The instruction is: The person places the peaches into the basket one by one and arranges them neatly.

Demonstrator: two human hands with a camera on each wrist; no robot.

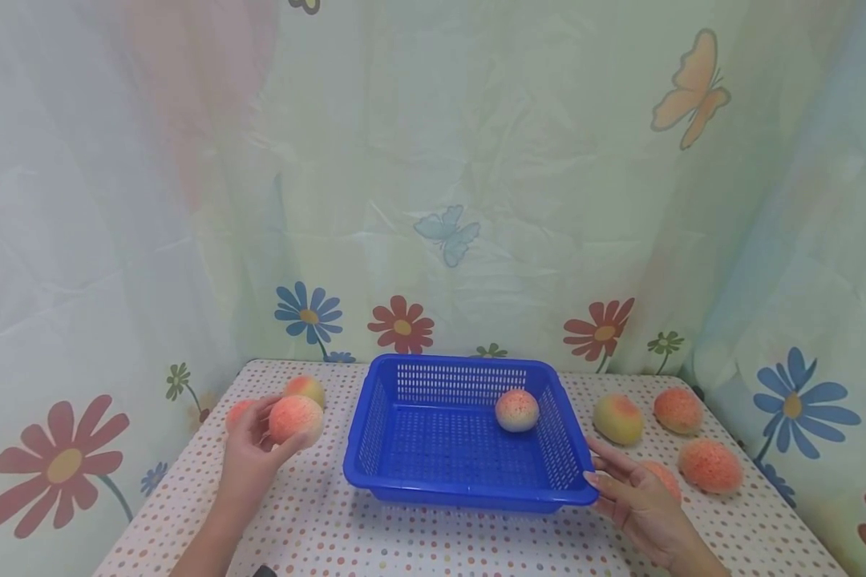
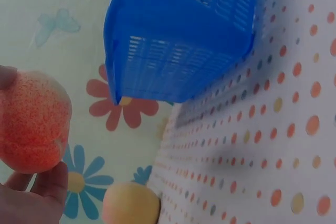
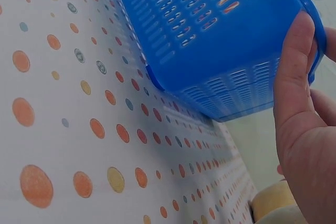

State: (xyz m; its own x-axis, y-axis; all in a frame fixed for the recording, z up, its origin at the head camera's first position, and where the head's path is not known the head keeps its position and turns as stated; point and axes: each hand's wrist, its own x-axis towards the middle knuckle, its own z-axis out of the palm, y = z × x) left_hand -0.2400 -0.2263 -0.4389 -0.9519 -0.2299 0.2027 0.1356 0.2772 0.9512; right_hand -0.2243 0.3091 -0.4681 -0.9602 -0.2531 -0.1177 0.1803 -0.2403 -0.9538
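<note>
My left hand (image 1: pixel 251 457) grips a pink-orange peach (image 1: pixel 296 418), held up to the left of a blue plastic basket (image 1: pixel 469 490). In the left wrist view the same peach (image 2: pixel 34 124) shows a speckled red skin, with fingers curled under and over it. One peach (image 1: pixel 517 410) with a red-and-cream skin lies inside the basket, toward its right wall. At the basket's front right corner my right hand (image 1: pixel 638 505) pinches the rim. The right wrist view shows the thumb (image 3: pixel 300 38) on the rim's near side, with other fingers partly hidden behind it.
Behind the left hand sit a yellow-and-orange peach (image 1: pixel 305 390) and a partly hidden pink one (image 1: pixel 236 413). Several more stand right of the basket, among them a yellowish peach (image 1: pixel 618 419) and a reddish one (image 1: pixel 710 466). A dotted cloth (image 1: pixel 375 545) covers the table; printed curtains (image 1: pixel 520 160) surround it.
</note>
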